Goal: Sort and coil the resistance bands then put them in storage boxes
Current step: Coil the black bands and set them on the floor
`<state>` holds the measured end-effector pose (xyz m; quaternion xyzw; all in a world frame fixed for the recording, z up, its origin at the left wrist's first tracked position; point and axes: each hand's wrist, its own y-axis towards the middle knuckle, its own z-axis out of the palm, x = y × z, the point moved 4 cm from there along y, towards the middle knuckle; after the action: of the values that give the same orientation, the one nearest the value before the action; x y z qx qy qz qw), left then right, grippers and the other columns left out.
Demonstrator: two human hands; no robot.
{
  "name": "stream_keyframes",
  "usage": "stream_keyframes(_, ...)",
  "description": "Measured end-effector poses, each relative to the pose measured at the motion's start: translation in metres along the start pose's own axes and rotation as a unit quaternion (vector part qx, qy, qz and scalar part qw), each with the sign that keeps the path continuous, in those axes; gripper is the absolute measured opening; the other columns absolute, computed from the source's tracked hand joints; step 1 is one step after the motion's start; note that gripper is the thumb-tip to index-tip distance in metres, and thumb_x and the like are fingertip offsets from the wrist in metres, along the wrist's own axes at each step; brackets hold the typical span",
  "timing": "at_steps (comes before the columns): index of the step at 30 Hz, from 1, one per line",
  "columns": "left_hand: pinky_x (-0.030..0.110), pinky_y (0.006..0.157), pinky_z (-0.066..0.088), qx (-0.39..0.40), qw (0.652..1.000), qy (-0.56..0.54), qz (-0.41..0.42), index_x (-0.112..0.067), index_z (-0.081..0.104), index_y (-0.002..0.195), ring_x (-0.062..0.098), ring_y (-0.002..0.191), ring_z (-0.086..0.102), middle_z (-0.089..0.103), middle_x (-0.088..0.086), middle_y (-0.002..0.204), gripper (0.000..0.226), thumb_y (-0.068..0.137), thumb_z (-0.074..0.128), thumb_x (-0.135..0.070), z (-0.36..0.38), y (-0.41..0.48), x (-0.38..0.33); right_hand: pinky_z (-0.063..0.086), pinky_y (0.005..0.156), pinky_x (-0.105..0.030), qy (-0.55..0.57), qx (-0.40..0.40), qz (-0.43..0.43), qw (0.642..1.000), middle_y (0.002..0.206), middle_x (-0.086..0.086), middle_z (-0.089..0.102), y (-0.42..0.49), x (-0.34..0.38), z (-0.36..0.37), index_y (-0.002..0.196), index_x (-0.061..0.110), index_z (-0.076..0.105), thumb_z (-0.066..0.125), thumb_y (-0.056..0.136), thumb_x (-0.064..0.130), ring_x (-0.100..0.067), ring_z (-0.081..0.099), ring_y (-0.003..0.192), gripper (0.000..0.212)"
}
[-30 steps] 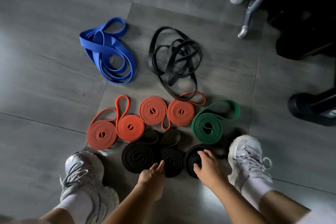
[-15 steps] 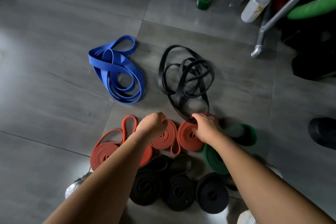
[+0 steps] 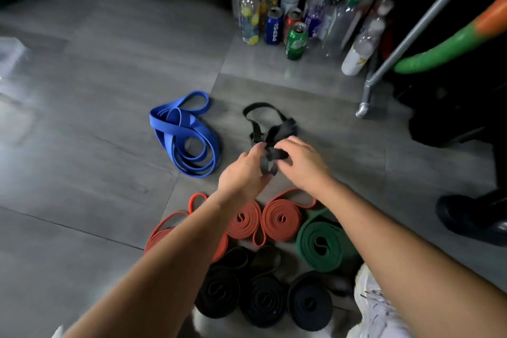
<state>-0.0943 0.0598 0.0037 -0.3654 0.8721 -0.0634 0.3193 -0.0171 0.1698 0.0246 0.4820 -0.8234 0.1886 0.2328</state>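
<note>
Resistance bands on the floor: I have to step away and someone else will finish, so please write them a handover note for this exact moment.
Left hand and right hand: both pinch the thin black band, which is bunched up and not coiled.
Loose: the blue band lies on the floor to its left.
Coiled: the orange coils, one green coil and three black coils sit in rows nearer the person. The left arm hides part of the orange row.
Left to do: coil the black and blue bands, then box everything. No storage box shows clearly.
</note>
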Motion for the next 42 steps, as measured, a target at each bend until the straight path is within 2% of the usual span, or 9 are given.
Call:
stream_keyframes(6, 0.032, 0.07, 0.046, -0.117, 0.99, 0.002, 0.084, -0.024, 0.059, 0.1, 0.023, 0.081, 0.057, 0.058, 0.004, 0.105, 0.021, 0.08, 0.061, -0.032, -0.137, -0.035, -0.076, 0.039, 0.07, -0.03, 0.044, -0.097, -0.05, 0.993, 0.093, 0.001, 0.058, -0.024, 0.075, -0.126, 0.108, 0.013, 0.066, 0.064, 0.083, 0.012, -0.019, 0.056, 0.083, 0.025)
stream_keyframes(8, 0.029, 0.068, 0.047, -0.118, 0.986, -0.071, 0.093, -0.026, 0.059, 0.084, 0.021, 0.078, 0.06, 0.064, -0.002, 0.09, 0.005, 0.081, 0.062, -0.028, -0.17, -0.055, -0.102, 0.03, 0.058, -0.02, 0.042, -0.131, -0.055, 0.989, 0.089, 0.011, 0.056, -0.035, 0.095, -0.164, 0.108, 0.019, 0.065, 0.065, 0.085, 0.02, -0.006, 0.049, 0.074, 0.023)
stream_keyframes(10, 0.031, 0.068, 0.051, -0.121, 0.972, -0.175, 0.102, -0.029, 0.055, 0.074, 0.019, 0.073, 0.062, 0.062, -0.006, 0.074, 0.013, 0.083, 0.065, -0.024, -0.199, -0.081, -0.128, 0.029, 0.052, -0.012, 0.057, -0.148, -0.059, 0.986, 0.076, 0.019, 0.054, -0.052, 0.114, -0.199, 0.103, 0.026, 0.063, 0.065, 0.086, 0.027, 0.004, 0.048, 0.064, 0.017)
stream_keyframes(16, 0.022, 0.048, 0.047, -0.123, 0.935, -0.287, 0.171, -0.026, 0.053, 0.078, 0.009, 0.06, 0.05, 0.055, 0.007, 0.078, 0.016, 0.086, 0.067, -0.023, -0.255, -0.173, -0.184, 0.042, 0.066, -0.011, 0.191, -0.172, -0.075, 0.964, 0.076, 0.015, 0.06, -0.113, 0.163, -0.262, 0.095, 0.026, 0.064, 0.067, 0.086, 0.019, 0.003, 0.053, 0.067, 0.012)
stream_keyframes(25, 0.026, 0.067, 0.057, -0.069, 0.858, -0.465, 0.209, -0.014, 0.056, 0.087, 0.019, 0.073, 0.062, 0.06, 0.01, 0.084, 0.016, 0.087, 0.061, 0.001, -0.262, -0.276, -0.199, 0.047, 0.082, -0.009, 0.332, -0.108, -0.121, 0.929, 0.099, 0.008, 0.066, -0.193, 0.21, -0.261, 0.112, 0.019, 0.06, 0.069, 0.078, -0.003, 0.016, 0.06, 0.077, 0.042)
stream_keyframes(32, 0.023, 0.065, 0.057, -0.032, 0.766, -0.612, 0.195, -0.007, 0.055, 0.094, 0.017, 0.069, 0.07, 0.07, 0.007, 0.081, 0.012, 0.089, 0.055, 0.003, -0.255, -0.316, -0.173, 0.048, 0.077, -0.013, 0.313, -0.137, -0.107, 0.934, 0.087, 0.003, 0.068, -0.231, 0.22, -0.247, 0.085, 0.032, 0.065, 0.071, 0.079, 0.003, 0.002, 0.062, 0.074, 0.03)
stream_keyframes(35, 0.024, 0.065, 0.056, -0.046, 0.823, -0.539, 0.173, -0.011, 0.058, 0.097, 0.017, 0.078, 0.068, 0.068, 0.008, 0.091, 0.012, 0.089, 0.058, -0.002, -0.255, -0.325, -0.157, 0.045, 0.079, -0.021, 0.27, -0.191, -0.113, 0.937, 0.086, 0.006, 0.066, -0.239, 0.231, -0.262, 0.086, 0.035, 0.064, 0.069, 0.083, 0.01, -0.008, 0.059, 0.08, 0.025)
stream_keyframes(39, 0.015, 0.062, 0.044, -0.153, 0.954, -0.21, 0.151, -0.017, 0.062, 0.11, 0.014, 0.081, 0.061, 0.064, 0.0, 0.096, 0.029, 0.082, 0.071, -0.016, -0.273, -0.333, -0.152, 0.042, 0.079, -0.03, 0.048, -0.18, -0.127, 0.974, 0.095, -0.004, 0.061, -0.243, 0.248, -0.27, 0.106, 0.022, 0.068, 0.066, 0.085, 0.022, -0.017, 0.055, 0.087, 0.021)
stream_keyframes(42, 0.026, 0.085, 0.043, -0.206, 0.949, 0.091, 0.221, -0.016, 0.049, 0.131, 0.022, 0.105, 0.054, 0.054, 0.006, 0.116, 0.067, 0.072, 0.077, -0.031, -0.275, -0.341, -0.17, 0.043, 0.086, -0.036, -0.074, -0.086, -0.136, 0.984, 0.099, -0.011, 0.058, -0.248, 0.253, -0.255, 0.112, 0.012, 0.066, 0.062, 0.089, 0.024, -0.025, 0.055, 0.097, 0.026)
